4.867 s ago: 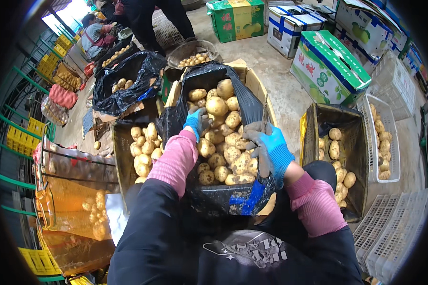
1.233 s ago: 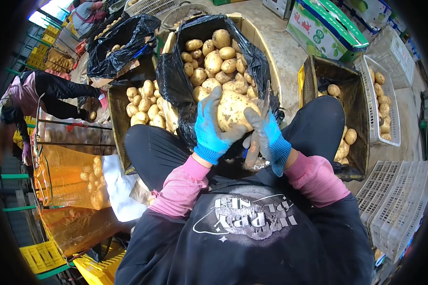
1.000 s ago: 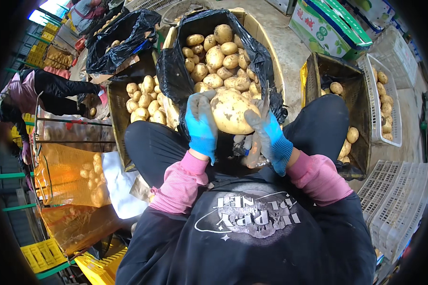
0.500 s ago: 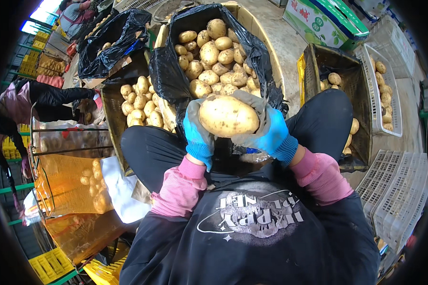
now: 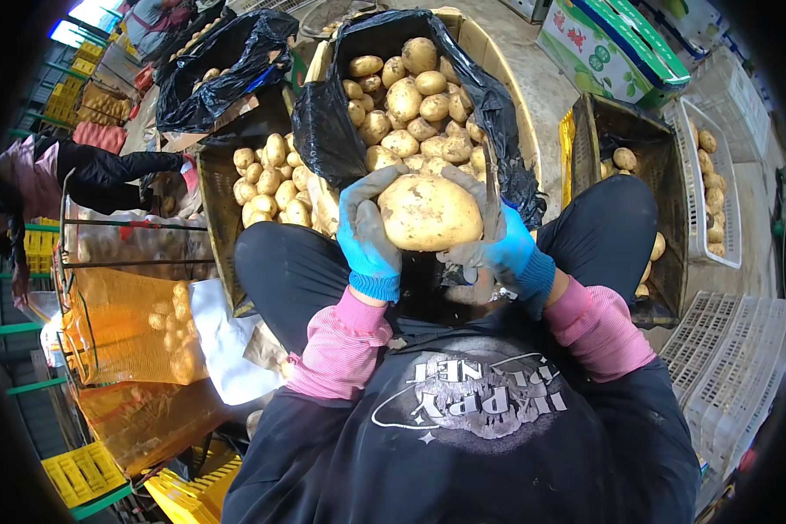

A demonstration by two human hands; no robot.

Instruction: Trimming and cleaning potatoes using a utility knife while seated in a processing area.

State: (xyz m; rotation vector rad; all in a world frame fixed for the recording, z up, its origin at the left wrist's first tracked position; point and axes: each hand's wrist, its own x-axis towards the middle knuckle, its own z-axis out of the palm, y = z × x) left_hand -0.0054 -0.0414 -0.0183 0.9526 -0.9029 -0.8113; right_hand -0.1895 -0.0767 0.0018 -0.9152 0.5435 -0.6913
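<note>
A large pale potato (image 5: pixel 430 212) with specks of dirt is held level between my two gloved hands above my lap. My left hand (image 5: pixel 368 234), in a blue and grey work glove, closes on its left end, thumb along the near side. Around the right end curl the fingers of my right hand (image 5: pixel 504 243), in a matching glove. Just beyond them stands a yellowish tub (image 5: pixel 508 92) lined with a black plastic bag (image 5: pixel 327 131), heaped with soil-marked potatoes (image 5: pixel 403 100). The glove fingers partly cover the potato's ends.
Left of the tub is a crate of potatoes (image 5: pixel 272 185). On my right stand a dark crate (image 5: pixel 651 131) with a few potatoes, a white basket (image 5: pixel 732 240) and stacked white crates (image 5: pixel 729 367). Orange mesh sacks (image 5: pixel 131 327) hang at left; a person (image 5: pixel 79 170) bends behind them.
The potato has turned in my hands, showing another face. My right fingers have shifted their hold around its right end. The whole view has swung slightly.
</note>
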